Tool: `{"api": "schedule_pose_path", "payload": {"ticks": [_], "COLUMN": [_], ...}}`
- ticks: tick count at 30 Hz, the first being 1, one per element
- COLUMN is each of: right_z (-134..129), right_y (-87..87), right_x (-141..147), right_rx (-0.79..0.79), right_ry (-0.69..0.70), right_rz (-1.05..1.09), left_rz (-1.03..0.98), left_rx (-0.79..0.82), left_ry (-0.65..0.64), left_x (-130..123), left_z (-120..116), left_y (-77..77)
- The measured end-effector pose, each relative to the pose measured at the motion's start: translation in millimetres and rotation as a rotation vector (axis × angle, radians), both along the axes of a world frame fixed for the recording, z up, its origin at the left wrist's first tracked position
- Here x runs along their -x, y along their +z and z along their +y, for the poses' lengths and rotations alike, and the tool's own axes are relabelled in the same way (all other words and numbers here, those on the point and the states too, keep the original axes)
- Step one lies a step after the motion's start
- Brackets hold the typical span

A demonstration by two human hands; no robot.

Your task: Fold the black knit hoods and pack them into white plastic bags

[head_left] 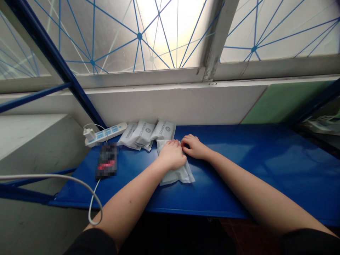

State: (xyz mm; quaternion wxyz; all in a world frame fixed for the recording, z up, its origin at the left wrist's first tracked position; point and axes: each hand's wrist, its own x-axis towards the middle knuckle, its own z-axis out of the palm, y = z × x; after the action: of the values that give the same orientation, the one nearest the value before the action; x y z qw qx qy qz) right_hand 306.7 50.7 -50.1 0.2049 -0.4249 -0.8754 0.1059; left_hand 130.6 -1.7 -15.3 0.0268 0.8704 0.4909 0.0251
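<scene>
A white soft packet [177,177] lies on the blue tabletop in front of me, its upper part covered by my hands. My left hand [172,155] rests palm down across it, fingers stretched toward its far edge. At the packet's upper right corner, my right hand [195,147] is curled, thumb and fingertips brought together in a pinch at that edge. The exact contact there is partly hidden by the left fingers. Just beyond are several similar packets with grey print: one packet [163,130] on the right, overlapping packets [143,134] to its left.
A white power strip [110,134] with a plug in it sits at the back left. Nearer is a blurred dark phone-like object [106,161] with a white cable [79,179] looping over my left forearm. Blue metal frame bars [61,67] rise at the left. The blue table [265,170] ends at a wall below windows.
</scene>
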Motion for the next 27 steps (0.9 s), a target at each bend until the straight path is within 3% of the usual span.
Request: {"api": "schedule_pose_path", "payload": {"ticks": [9,14,27], "right_z": [-4,-6,-7], "right_y": [5.5,8.2,10.5], "right_x": [4,6,6], "right_rx": [0.092,0.166,0.161], "right_ry": [0.109,0.102,0.1], "right_rz": [0.032,0.039,-0.004], "left_rz": [-0.025,-0.048,-0.042], "left_rx": [-0.016,-0.012,-0.047], "left_ry": [0.005,0.006,-0.001], "left_x": [0,0,2], "left_z": [-1,-2,-2], "left_y": [-0.8,0.2,-1.4]}}
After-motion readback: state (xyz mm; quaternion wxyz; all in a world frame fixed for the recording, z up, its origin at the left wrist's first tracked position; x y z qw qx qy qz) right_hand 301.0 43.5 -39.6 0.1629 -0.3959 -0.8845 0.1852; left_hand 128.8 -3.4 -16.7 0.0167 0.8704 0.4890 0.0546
